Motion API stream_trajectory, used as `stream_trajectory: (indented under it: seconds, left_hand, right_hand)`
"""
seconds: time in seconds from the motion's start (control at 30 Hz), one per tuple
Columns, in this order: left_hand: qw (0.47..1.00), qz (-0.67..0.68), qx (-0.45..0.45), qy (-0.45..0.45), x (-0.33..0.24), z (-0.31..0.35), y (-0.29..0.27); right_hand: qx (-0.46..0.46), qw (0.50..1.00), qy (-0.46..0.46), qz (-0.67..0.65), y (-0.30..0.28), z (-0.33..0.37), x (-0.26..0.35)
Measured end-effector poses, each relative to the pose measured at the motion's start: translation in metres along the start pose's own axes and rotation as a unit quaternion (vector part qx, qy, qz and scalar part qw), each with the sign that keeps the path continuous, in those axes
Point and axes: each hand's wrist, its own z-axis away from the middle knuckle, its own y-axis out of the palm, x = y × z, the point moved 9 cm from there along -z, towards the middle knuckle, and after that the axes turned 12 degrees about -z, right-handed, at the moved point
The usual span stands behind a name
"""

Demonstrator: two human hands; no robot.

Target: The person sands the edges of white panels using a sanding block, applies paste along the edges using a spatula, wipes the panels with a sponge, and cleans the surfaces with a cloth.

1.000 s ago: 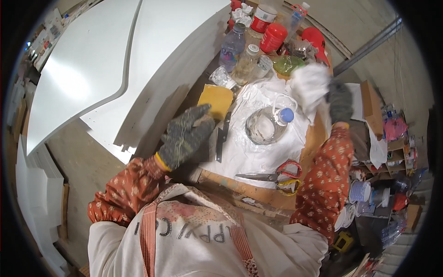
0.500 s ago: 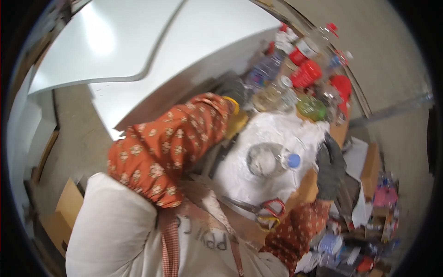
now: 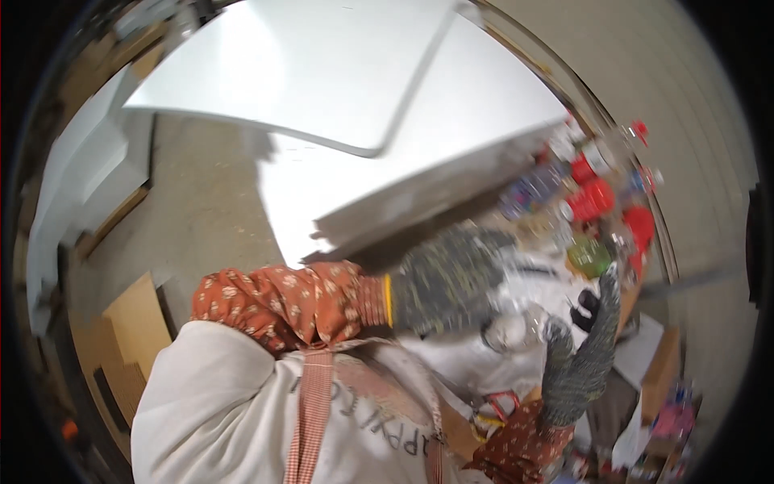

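- Reaching inward over the desk (image 3: 458, 436) in the head view, the left hand (image 3: 447, 282) wears a grey-green knitted glove with a yellow cuff edge; blur hides its fingers, so I cannot tell whether they grip anything.
- The right hand (image 3: 582, 371), gloved alike, points away from the body near the desk's right side; its thumb and fingers stand apart, with a small black thing (image 3: 584, 310) between them, though I cannot tell whether it is gripped.
- Between the two hands sits a clear container (image 3: 511, 331) with something whitish showing in it, on a spread white cloth (image 3: 500, 373); the left hand is just beside it, and touch cannot be made out.
- Scissors (image 3: 501, 406) with red and yellow handles lie nearer the body, partly covered.
- Beyond the hands are a green plastic item (image 3: 588, 256), a red container (image 3: 588, 200) and a clear bottle (image 3: 532, 190), all blurred.
- Large white panels (image 3: 322, 73) fill the far left, overlapping one another.
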Motion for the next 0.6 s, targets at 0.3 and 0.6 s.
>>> stream_trajectory:
  seconds: [0.3, 0.6]
  left_hand:
    - [0.955, -0.197, -0.069, 0.211, -0.062, 0.075, -0.022]
    - [0.929, -0.335, -0.115, 0.105, -0.057, 0.142, -0.103]
  right_hand:
    - [0.211, 0.966, -0.135, -0.073, 0.096, 0.025, 0.046]
    - [0.384, 0.885, -0.239, -0.106, 0.191, 0.022, 0.112]
